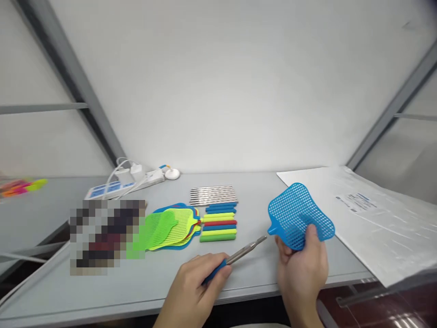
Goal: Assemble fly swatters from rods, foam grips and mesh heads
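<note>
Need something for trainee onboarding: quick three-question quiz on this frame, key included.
1. What is the left hand holding?
2. True or false: the right hand holds a red mesh swatter head.
3. In the row of loose handles, which colour lies nearest the front edge of the table?
a) red
b) blue
c) green

Key
1. A blue handle with a metal rod sticking out of it.
2. False: the mesh swatter head in that hand is blue.
3. c) green.
</note>
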